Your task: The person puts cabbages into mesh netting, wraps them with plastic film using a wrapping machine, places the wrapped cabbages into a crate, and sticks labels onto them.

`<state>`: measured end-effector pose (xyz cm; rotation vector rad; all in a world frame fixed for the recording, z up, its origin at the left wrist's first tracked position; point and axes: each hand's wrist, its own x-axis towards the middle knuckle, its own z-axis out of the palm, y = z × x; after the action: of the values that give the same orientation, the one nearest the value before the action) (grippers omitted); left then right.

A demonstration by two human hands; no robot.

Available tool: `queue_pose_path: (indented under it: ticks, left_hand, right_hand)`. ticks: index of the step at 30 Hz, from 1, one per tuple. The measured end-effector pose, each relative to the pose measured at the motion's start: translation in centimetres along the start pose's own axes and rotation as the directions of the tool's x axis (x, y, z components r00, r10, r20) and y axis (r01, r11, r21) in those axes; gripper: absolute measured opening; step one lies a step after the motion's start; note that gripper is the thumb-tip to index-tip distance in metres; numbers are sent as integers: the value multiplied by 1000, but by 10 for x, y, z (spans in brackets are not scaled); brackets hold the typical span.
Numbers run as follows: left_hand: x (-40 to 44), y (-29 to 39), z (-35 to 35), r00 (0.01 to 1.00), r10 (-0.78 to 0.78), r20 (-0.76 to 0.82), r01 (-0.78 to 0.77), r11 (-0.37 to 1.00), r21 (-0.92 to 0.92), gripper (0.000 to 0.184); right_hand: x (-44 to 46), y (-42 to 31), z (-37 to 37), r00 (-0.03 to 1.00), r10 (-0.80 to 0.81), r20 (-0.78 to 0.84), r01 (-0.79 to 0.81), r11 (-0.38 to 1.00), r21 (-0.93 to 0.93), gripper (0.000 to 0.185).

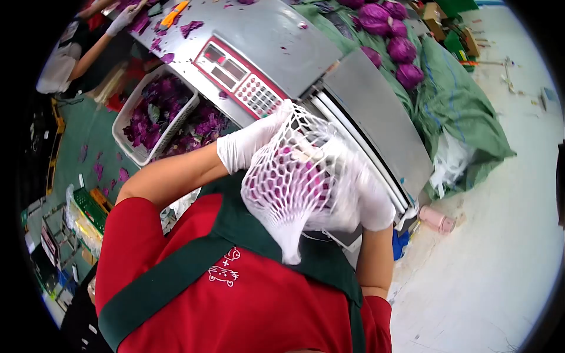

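A white mesh net point(291, 191) hangs in front of my chest, its lower end drawn into a narrow tail. Purple shows through the mesh and looks like a red cabbage, partly hidden by the net. My left hand point(253, 141), in a white glove, grips the net's upper left edge. On the other side, my white-gloved right hand point(374, 203) is closed against the net; its fingers are blurred. Just beyond the net lies a metal wrapping machine with a keypad panel point(238, 76) and a white roller point(359, 147).
Several red cabbages point(402, 50) lie on green sacking point(465, 106) at the upper right. A white basket point(126, 138) of purple leaves stands left of the machine. An orange-handled knife point(175, 15) rests on the metal top near another person's gloved hand point(122, 19). A pink bottle point(437, 219) lies right.
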<state>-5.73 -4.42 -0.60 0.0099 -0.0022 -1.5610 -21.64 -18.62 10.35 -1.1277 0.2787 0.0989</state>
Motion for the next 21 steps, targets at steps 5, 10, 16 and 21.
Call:
queue_pose_path:
  ticks: [5,10,16,21]
  left_hand:
    - [13,-54,29,986,167,31,-169,976,134,31]
    - [33,-125,52,972,141,-190,-53,913,404,19]
    - [45,-152,85,477,854,207,-246,-97,964,26]
    - [132,-136,93,773,559,300,-235,-187,954,29]
  right_hand:
    - [-66,58,-61,922,-76,-380,45,995,-88,29]
    - [-129,82,-23,898,306,-315,13,697,717,51]
    - [-132,60,-49,878,138,-458,254,676,692,52]
    - [-73,4,-124,848,-56,-526,363,785,502,39]
